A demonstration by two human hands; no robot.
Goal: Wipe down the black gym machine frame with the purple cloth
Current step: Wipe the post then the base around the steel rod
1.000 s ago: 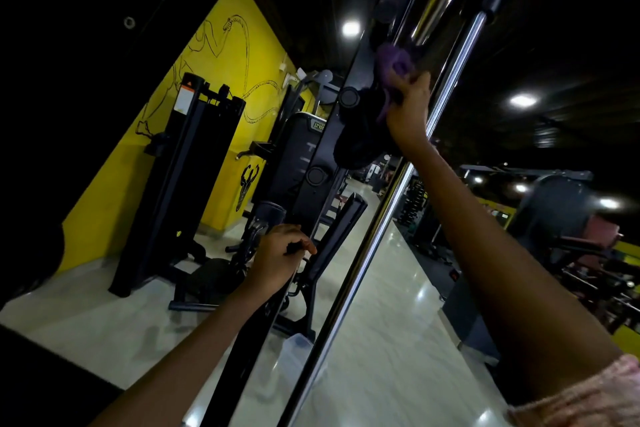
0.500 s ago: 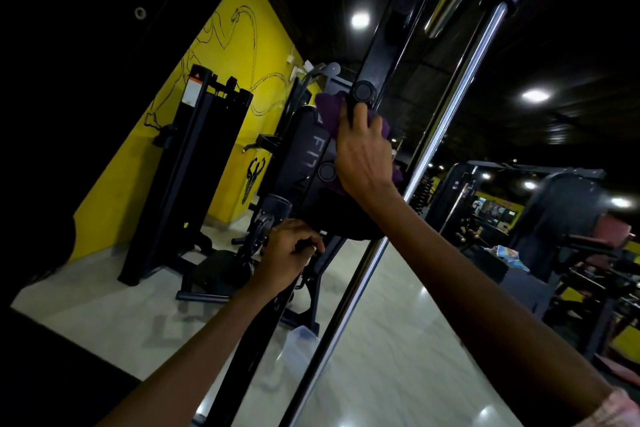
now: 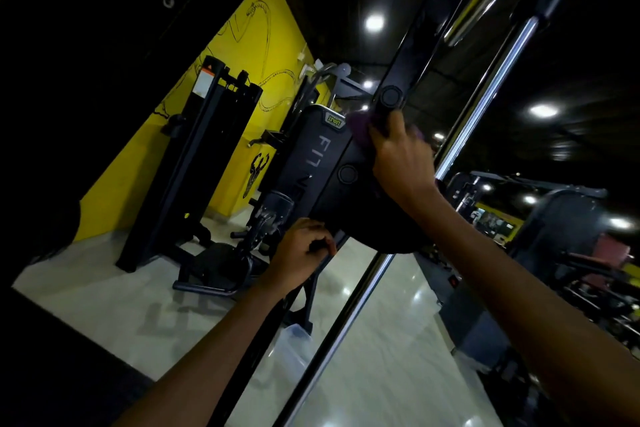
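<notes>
1. Near the centre of the frame, my right hand [image 3: 401,159] presses the purple cloth [image 3: 360,126] on the black frame [image 3: 408,62], fingers curled around the cloth, just under a round cap [image 3: 391,97].
2. One second ago this hand was much higher on the bar, at the upper middle; it has slid down since, so I judge one downward stroke nearly complete and the upper part wiped.
3. Since the half-second frame it moved only a little; the cloth shows at the fingertips.
4. Lower centre, my left hand [image 3: 301,255] stays clenched around a lower black bar [image 3: 304,291], steadying me as before.
5. Beside the cloth, the chrome rod [image 3: 485,94] looks untouched.
</notes>
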